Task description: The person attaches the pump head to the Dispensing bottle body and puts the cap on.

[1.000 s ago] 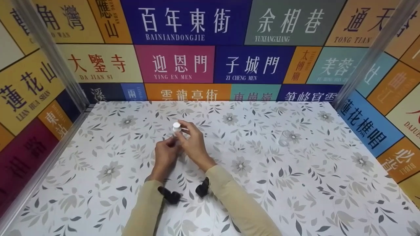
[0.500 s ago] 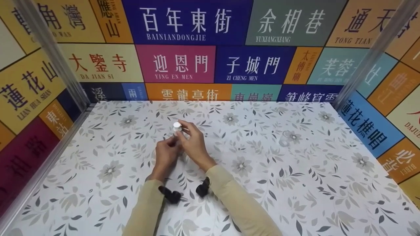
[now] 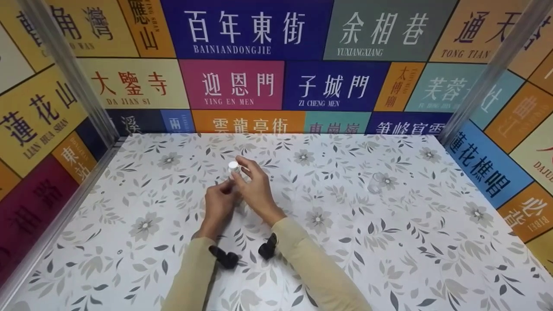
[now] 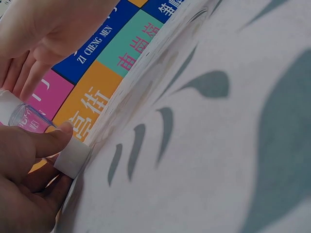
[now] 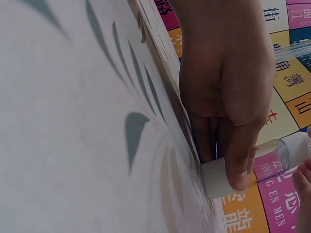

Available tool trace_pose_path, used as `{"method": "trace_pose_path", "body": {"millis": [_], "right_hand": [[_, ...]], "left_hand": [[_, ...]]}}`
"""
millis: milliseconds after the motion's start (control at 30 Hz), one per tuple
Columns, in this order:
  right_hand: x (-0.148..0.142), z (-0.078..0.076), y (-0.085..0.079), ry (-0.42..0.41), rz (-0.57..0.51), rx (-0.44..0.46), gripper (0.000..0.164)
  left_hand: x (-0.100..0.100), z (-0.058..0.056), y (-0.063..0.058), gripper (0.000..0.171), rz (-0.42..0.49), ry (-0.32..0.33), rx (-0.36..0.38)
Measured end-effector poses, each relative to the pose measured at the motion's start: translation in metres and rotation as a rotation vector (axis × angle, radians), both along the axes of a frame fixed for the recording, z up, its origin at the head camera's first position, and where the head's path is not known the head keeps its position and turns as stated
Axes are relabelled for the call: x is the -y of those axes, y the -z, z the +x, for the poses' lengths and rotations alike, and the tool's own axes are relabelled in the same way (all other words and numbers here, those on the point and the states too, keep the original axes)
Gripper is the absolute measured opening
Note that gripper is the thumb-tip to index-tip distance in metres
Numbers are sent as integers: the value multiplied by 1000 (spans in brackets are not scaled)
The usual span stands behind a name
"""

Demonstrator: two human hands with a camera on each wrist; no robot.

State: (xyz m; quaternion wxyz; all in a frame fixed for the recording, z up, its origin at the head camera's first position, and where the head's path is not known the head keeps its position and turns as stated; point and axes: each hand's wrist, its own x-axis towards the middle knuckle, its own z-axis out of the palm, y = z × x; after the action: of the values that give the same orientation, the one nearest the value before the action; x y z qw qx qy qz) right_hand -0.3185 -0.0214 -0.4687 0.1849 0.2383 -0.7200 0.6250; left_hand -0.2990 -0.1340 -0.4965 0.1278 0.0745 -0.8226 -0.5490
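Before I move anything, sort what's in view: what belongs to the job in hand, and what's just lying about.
In the job:
Clear, cylindrical, white-ended bottle
Left fingers and right fingers, gripping it

Apparently just lying about:
Clear, colourless, rounded piece, apart on the white, floral-patterned tabletop; exact kind and material unclear

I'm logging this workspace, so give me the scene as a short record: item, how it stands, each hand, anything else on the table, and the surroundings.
Item: clear bottle with white top and white base
Stance: upright, base down at the table
Left hand: grips the bottle low, thumb by the base
Right hand: thumb and fingers around the top
Also on table: clear container, right of both hands
Table surface: white, leaf-and-flower print
Backdrop: colorful sign-patterned wall
Bottle contents: cannot tell
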Motion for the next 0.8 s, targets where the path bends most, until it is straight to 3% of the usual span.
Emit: {"method": "trace_pose_path", "body": {"millis": [267, 667, 800], "right_hand": [[2, 0, 1, 20, 12, -43, 34], [2, 24, -28, 96, -4, -20, 33], [1, 25, -29, 55, -20, -8, 34]], "left_hand": [[-1, -1, 1, 37, 1, -2, -14], [1, -1, 0, 39, 64, 5, 22], [0, -1, 2, 37, 35, 5, 16]]}}
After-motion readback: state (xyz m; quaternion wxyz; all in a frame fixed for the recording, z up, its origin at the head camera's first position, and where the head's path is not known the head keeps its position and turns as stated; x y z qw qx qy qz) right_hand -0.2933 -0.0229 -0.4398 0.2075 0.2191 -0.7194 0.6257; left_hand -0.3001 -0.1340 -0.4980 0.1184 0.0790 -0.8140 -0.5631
